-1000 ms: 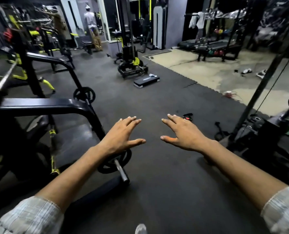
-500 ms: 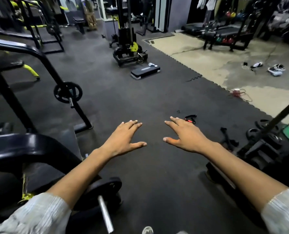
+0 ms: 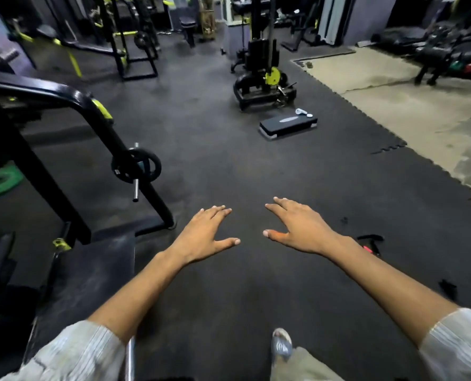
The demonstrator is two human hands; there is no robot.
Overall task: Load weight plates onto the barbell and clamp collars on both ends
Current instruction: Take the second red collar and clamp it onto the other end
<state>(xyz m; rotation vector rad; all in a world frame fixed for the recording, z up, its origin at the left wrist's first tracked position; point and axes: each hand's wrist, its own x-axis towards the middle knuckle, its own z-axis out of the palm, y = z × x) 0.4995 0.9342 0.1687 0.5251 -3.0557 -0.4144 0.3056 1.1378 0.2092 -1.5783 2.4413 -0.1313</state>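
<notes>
My left hand (image 3: pixel 205 236) and my right hand (image 3: pixel 297 229) are stretched out in front of me over the dark rubber floor, fingers straight and spread, holding nothing. A small black weight plate (image 3: pixel 136 166) hangs on a steel peg of the black machine frame (image 3: pixel 72 97) to the left, ahead of my left hand. A steel bar end (image 3: pixel 130 358) shows at the bottom edge under my left forearm. A black and red object (image 3: pixel 370 243), perhaps a collar, lies on the floor right of my right wrist.
A green plate (image 3: pixel 0 180) lies at the far left. A black step platform (image 3: pixel 288 125) sits ahead, with a cable machine (image 3: pixel 261 78) behind it. The rubber mat ends at bare concrete (image 3: pixel 421 105) on the right. My shoe (image 3: pixel 282 345) shows at the bottom.
The view has moved forward and turned left. The peg plate now sits closer and higher left, the near plate has dropped out of view, and both hands stay spread and empty.
</notes>
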